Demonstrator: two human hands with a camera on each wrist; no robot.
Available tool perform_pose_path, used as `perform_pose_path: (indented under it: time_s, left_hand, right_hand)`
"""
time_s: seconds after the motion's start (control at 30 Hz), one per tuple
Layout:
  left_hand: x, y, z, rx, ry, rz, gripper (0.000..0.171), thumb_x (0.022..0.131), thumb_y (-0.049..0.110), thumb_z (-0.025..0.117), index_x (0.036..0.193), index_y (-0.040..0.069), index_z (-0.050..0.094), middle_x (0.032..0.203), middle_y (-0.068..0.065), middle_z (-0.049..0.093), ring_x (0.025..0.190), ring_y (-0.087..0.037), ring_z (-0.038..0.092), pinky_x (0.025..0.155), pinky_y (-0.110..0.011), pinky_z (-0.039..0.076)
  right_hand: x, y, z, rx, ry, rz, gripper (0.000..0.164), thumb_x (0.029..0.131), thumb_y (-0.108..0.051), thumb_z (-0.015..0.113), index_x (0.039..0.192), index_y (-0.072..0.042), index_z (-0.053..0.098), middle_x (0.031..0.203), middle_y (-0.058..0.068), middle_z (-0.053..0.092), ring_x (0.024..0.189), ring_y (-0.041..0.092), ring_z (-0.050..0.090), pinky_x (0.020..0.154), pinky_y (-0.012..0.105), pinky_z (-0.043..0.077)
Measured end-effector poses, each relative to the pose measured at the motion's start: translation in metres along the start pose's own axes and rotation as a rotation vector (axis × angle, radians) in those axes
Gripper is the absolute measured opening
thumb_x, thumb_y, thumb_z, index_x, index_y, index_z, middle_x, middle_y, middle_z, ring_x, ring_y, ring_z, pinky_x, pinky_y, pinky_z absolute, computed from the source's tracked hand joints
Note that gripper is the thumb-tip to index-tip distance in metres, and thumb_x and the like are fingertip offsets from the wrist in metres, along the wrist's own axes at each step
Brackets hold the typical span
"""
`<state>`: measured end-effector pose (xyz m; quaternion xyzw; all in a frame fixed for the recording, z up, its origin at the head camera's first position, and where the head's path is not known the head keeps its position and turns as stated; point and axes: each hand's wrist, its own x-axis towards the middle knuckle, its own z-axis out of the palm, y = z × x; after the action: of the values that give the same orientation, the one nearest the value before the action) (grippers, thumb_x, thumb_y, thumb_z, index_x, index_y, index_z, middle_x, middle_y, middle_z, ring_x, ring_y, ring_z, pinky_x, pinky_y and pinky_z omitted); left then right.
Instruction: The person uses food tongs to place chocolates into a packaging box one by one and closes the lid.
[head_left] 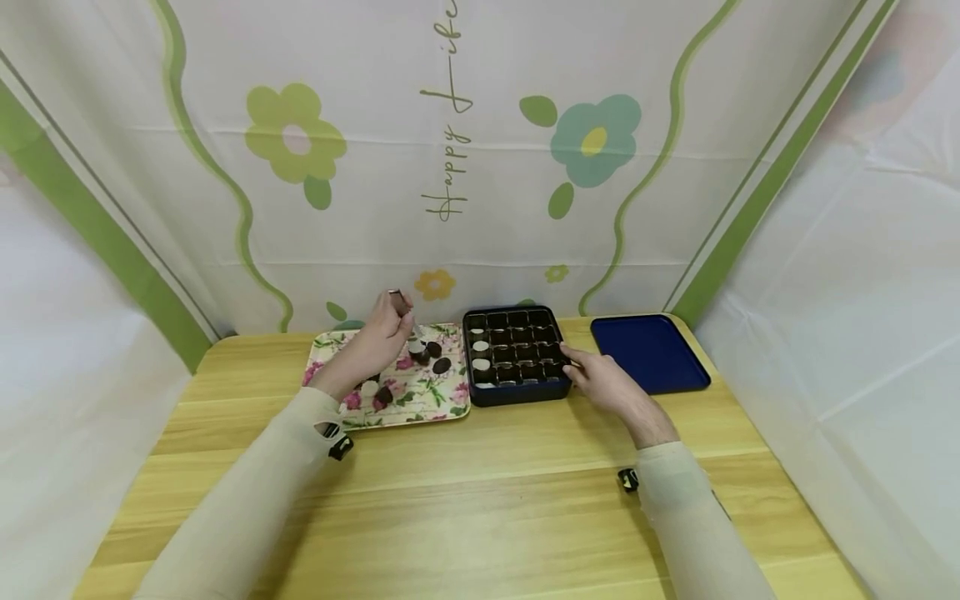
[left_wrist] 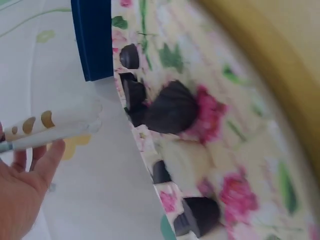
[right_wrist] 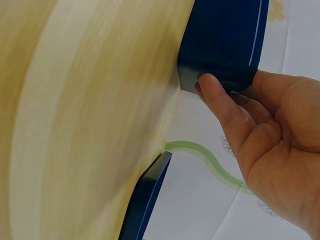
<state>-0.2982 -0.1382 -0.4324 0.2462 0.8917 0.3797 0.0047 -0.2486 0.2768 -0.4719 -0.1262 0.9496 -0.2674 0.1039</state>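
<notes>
My left hand [head_left: 381,329] grips white-tipped tongs [left_wrist: 55,129] with gold-edged oval cutouts. The tongs' tips point down over the floral tray [head_left: 446,408], overlapping a cluster of dark and white shell-like chocolates [head_left: 442,366] in the head view. More dark chocolates [left_wrist: 172,107] and a white one [left_wrist: 187,160] lie nearer the left wrist. To the tray's right stands a dark blue box [head_left: 521,393] with a brown compartment insert; white chocolates [head_left: 481,364] sit down its left column. My right hand [head_left: 606,382] holds the box's right side, thumb on the outer wall, index finger at the rim, its tip hidden in the right wrist view.
A dark blue lid [head_left: 651,354] lies on the wooden table [head_left: 480,500] at the right of the box. Behind the table hangs a white printed curtain [head_left: 495,208], close to the tray and box. More white sheeting encloses both sides.
</notes>
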Motion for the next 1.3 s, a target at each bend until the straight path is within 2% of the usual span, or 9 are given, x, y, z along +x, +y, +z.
perform_pose_path:
  time_s: [0.1, 0.17, 0.23, 0.4, 0.6, 0.8, 0.93, 1.07, 1.3]
  left_hand:
    - [-0.007, 0.0, 0.005, -0.015, -0.038, 0.048, 0.023, 0.117, 0.024, 0.029, 0.12, 0.002, 0.031, 0.131, -0.018, 0.03, 0.12, -0.034, 0.035, 0.1, -0.05, 0.034]
    - [-0.01, 0.002, 0.011, -0.016, -0.047, 0.047, 0.024, 0.116, 0.027, 0.03, 0.122, 0.003, 0.031, 0.129, -0.016, 0.032, 0.118, -0.032, 0.038, 0.102, -0.049, 0.036]
    - [-0.012, 0.005, 0.02, -0.023, -0.043, 0.012, 0.031, 0.116, 0.036, 0.028, 0.124, 0.007, 0.032, 0.129, -0.015, 0.033, 0.111, -0.031, 0.046, 0.097, -0.049, 0.046]
    - [-0.008, 0.01, 0.041, -0.057, -0.023, -0.074, 0.038, 0.114, 0.047, 0.023, 0.123, 0.01, 0.031, 0.123, -0.012, 0.033, 0.1, -0.028, 0.049, 0.084, -0.042, 0.05]
    - [0.0, 0.01, 0.051, 0.06, -0.034, -0.057, 0.028, 0.116, 0.037, 0.025, 0.117, 0.01, 0.032, 0.114, -0.011, 0.034, 0.103, -0.026, 0.041, 0.085, -0.039, 0.043]
    - [0.004, 0.013, 0.05, 0.108, 0.008, -0.049, 0.026, 0.115, 0.038, 0.032, 0.114, 0.013, 0.037, 0.107, -0.007, 0.043, 0.09, -0.02, 0.048, 0.073, -0.034, 0.048]
    - [0.003, 0.029, 0.042, 0.043, 0.044, -0.044, 0.022, 0.115, 0.036, 0.032, 0.12, 0.015, 0.037, 0.108, -0.007, 0.043, 0.087, -0.021, 0.05, 0.072, -0.034, 0.051]
    - [0.004, 0.053, 0.036, -0.003, 0.083, 0.014, 0.03, 0.114, 0.041, 0.031, 0.126, 0.014, 0.038, 0.113, -0.007, 0.044, 0.094, -0.021, 0.053, 0.08, -0.035, 0.053]
    - [0.01, 0.086, 0.057, -0.042, 0.057, 0.096, 0.026, 0.114, 0.036, 0.035, 0.127, 0.013, 0.039, 0.111, -0.006, 0.045, 0.092, -0.019, 0.053, 0.079, -0.033, 0.053]
  right_hand:
    - [0.001, 0.001, 0.0, 0.0, 0.0, 0.004, 0.055, 0.114, -0.027, 0.049, 0.166, -0.02, 0.033, 0.058, -0.005, 0.044, 0.044, 0.012, 0.034, 0.049, 0.03, 0.041]
    - [0.001, 0.001, 0.0, -0.001, 0.0, 0.007, 0.056, 0.114, -0.028, 0.05, 0.166, -0.021, 0.032, 0.058, -0.004, 0.044, 0.044, 0.013, 0.034, 0.049, 0.031, 0.041]
    - [0.002, 0.002, 0.0, -0.004, -0.001, 0.008, 0.056, 0.114, -0.028, 0.05, 0.166, -0.021, 0.032, 0.057, -0.004, 0.044, 0.044, 0.013, 0.035, 0.05, 0.032, 0.042]
    - [0.002, 0.002, 0.001, -0.001, -0.002, 0.002, 0.056, 0.114, -0.027, 0.05, 0.166, -0.02, 0.032, 0.057, -0.004, 0.043, 0.045, 0.013, 0.035, 0.05, 0.031, 0.041]
    - [0.001, 0.002, 0.001, 0.011, 0.001, 0.004, 0.055, 0.114, -0.027, 0.05, 0.166, -0.02, 0.033, 0.058, -0.005, 0.042, 0.044, 0.012, 0.034, 0.048, 0.03, 0.041]
    - [0.001, 0.001, 0.001, 0.023, -0.004, 0.021, 0.056, 0.114, -0.028, 0.05, 0.166, -0.023, 0.031, 0.059, -0.004, 0.044, 0.044, 0.012, 0.034, 0.047, 0.03, 0.041]
    - [0.001, 0.0, 0.0, 0.027, -0.004, 0.012, 0.056, 0.114, -0.027, 0.05, 0.167, -0.022, 0.031, 0.059, -0.004, 0.045, 0.045, 0.013, 0.034, 0.047, 0.03, 0.04]
    - [0.001, -0.001, -0.001, 0.027, 0.001, 0.001, 0.056, 0.114, -0.027, 0.05, 0.166, -0.02, 0.031, 0.059, -0.004, 0.044, 0.045, 0.012, 0.034, 0.048, 0.029, 0.04]
    - [0.001, 0.0, -0.001, 0.013, -0.003, 0.001, 0.056, 0.114, -0.026, 0.049, 0.166, -0.018, 0.032, 0.059, -0.005, 0.042, 0.045, 0.012, 0.033, 0.05, 0.029, 0.041]
